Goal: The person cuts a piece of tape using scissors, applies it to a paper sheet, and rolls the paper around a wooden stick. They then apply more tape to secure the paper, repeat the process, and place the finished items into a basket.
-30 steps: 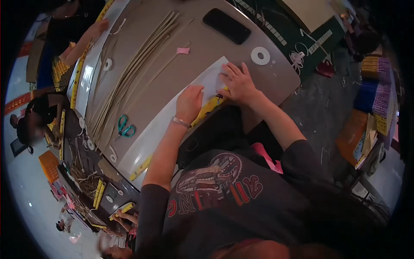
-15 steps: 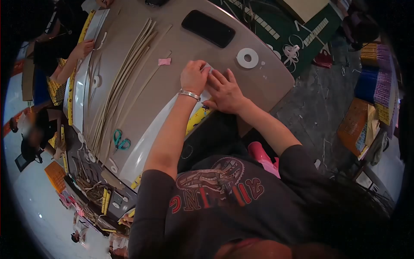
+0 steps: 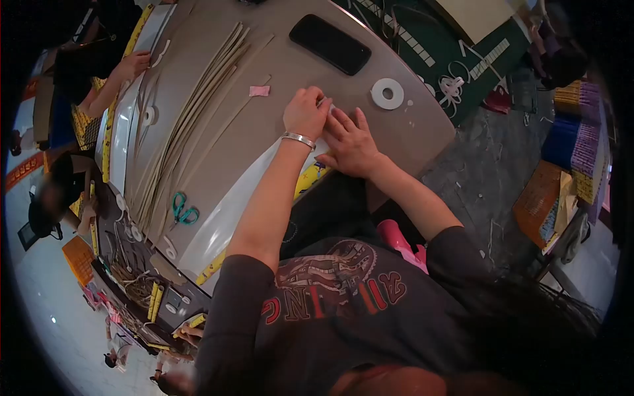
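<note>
My left hand (image 3: pixel 306 113), with a silver bracelet on its wrist, is closed at the upper end of a white glossy sheet (image 3: pixel 241 198). Its fingertips are bunched, and a small pale bit shows beside them; what they grip is hidden. My right hand (image 3: pixel 353 145) lies flat with fingers apart, its index fingertip close to my left fingers. Beneath my wrists, a yellow patterned strip (image 3: pixel 310 177) runs along the sheet's near edge. A roll of white tape (image 3: pixel 387 94) lies beyond my right hand, and a black phone (image 3: pixel 329 44) is farther back.
Long tan flat strips (image 3: pixel 191 112) lie in a bundle across the table (image 3: pixel 277 63). Teal-handled scissors (image 3: pixel 183 210) and a small pink packet (image 3: pixel 259 90) lie near them. A co-worker's hand (image 3: pixel 134 65) is at the far left edge. Baskets (image 3: pixel 541 191) stand at the right.
The whole view has shifted slightly. My left fingers have curled a little more at the sheet's end, while my right hand stays spread beside them.
</note>
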A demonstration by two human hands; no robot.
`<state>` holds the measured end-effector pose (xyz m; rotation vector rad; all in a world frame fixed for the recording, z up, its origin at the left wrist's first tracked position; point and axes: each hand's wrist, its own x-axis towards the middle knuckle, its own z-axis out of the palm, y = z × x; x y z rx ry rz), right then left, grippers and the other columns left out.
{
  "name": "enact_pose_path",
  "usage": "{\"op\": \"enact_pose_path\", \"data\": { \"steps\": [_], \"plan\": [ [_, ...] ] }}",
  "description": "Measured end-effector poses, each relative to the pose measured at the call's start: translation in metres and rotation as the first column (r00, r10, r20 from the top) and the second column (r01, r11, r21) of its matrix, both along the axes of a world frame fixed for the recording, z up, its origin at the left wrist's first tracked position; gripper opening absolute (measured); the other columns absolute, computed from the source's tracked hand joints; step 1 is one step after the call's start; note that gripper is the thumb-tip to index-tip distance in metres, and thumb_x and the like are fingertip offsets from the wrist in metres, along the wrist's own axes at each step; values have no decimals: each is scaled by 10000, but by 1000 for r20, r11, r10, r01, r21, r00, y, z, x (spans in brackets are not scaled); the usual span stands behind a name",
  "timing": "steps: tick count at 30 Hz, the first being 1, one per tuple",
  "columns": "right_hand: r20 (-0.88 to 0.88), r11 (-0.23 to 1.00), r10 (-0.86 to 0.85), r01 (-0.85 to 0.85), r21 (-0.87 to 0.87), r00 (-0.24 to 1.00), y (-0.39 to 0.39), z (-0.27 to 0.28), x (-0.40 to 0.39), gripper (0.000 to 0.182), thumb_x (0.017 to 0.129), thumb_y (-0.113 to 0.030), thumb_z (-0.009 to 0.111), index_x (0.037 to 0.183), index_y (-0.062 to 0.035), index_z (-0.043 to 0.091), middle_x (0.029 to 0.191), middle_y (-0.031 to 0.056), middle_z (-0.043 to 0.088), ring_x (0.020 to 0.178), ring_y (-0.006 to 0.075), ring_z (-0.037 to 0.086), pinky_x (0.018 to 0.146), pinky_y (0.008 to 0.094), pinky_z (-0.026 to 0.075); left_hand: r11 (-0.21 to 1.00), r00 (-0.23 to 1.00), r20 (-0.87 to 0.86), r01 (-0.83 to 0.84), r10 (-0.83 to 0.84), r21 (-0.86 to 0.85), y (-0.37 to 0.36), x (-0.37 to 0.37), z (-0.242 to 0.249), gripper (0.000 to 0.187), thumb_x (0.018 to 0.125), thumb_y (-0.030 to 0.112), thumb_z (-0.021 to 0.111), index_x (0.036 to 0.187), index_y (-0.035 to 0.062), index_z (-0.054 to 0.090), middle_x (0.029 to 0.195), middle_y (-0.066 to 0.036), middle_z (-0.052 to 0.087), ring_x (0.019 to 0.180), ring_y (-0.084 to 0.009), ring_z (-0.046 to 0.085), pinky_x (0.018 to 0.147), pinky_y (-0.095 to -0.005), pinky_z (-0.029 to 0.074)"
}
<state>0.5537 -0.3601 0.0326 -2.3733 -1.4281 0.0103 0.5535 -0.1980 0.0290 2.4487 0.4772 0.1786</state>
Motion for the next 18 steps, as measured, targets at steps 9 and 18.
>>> {"op": "enact_pose_path", "data": {
  "steps": [9,18],
  "plan": [
    [-20,1000,24,-24,-2,1000,-1,-5,-2,677,854,-551,577,1311,-52,553,1430,185,416,1361,354,349,1057,666,249,998,999,-9,45,-45,33,5,-1,-9,169,864,260,653,912,112,588,940,-114,618,825,-344,637,706,-457,529],
    [-6,1000,21,-21,-15,1000,0,-2,-3,649,849,-548,589,1274,-58,580,1456,177,395,1378,342,335,1063,660,241,993,983,-178,22,-43,-118,10,3,11,287,799,244,731,1001,97,591,946,-109,622,848,-317,636,745,-423,529]
  ]
}}
